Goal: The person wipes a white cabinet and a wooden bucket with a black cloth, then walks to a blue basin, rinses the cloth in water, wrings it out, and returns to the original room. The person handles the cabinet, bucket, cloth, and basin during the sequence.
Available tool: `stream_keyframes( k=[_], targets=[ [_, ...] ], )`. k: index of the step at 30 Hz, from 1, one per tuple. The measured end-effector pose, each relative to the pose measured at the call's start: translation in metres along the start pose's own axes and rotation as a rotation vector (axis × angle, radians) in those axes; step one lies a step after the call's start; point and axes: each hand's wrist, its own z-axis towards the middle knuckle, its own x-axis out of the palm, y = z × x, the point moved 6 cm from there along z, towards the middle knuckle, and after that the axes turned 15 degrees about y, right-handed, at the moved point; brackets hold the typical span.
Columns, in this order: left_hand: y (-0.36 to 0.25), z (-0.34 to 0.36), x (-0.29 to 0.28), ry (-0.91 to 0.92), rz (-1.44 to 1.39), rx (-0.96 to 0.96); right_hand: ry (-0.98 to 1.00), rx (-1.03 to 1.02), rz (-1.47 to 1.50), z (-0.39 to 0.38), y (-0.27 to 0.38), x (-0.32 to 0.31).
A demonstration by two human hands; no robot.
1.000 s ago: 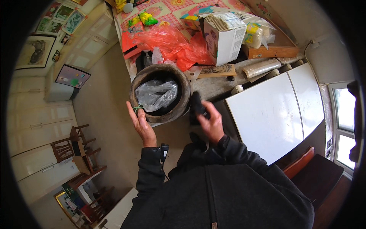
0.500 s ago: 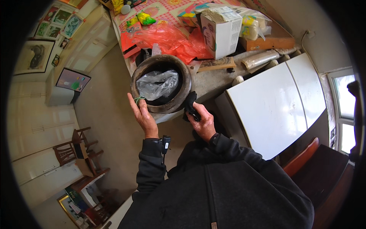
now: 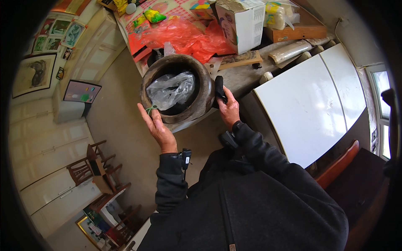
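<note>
A round, dark brown pot (image 3: 204, 90) with a thick rim stands at the edge of the table. Crumpled clear plastic (image 3: 171, 90) lies inside its mouth, hiding part of the dark interior. My left hand (image 3: 162, 133) rests against the pot's near left side, fingers stretched and apart. A thin green string (image 3: 151, 108) shows at those fingers; how it is fastened I cannot tell. On the other side, my right hand (image 3: 229, 111) is closed on a black cloth (image 3: 219, 87), held up at the pot's right side.
Behind the pot are a red plastic bag (image 3: 188, 35), a white carton (image 3: 240, 27) and a wooden box (image 3: 297, 33) on the table. A white refrigerator (image 3: 307, 108) is at the right. Wooden chairs (image 3: 81, 171) stand at the lower left.
My right hand has moved up along the pot's right side with the black cloth. The left hand stays at the pot. The whole view has shifted slightly.
</note>
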Motion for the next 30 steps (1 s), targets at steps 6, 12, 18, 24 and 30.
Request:
stream_keyframes(
  k=[6, 12, 18, 24, 30],
  targets=[
    [-0.006, 0.0, 0.002, 0.024, -0.053, -0.059, -0.002, 0.298, 0.106, -0.02, -0.041, 0.037],
    [-0.007, 0.0, 0.002, 0.036, -0.088, -0.022, 0.02, 0.125, 0.047, -0.058, 0.063, 0.02],
    [0.0, 0.001, -0.002, 0.049, -0.078, -0.018, -0.075, -0.162, -0.056, -0.062, 0.084, 0.023],
    [0.006, -0.001, -0.004, 0.054, -0.068, -0.037, -0.031, 0.252, -0.201, -0.032, -0.042, 0.035],
    [0.008, 0.001, -0.004, 0.054, -0.111, -0.013, 0.065, 0.288, 0.307, 0.031, -0.099, 0.012]
  ],
)
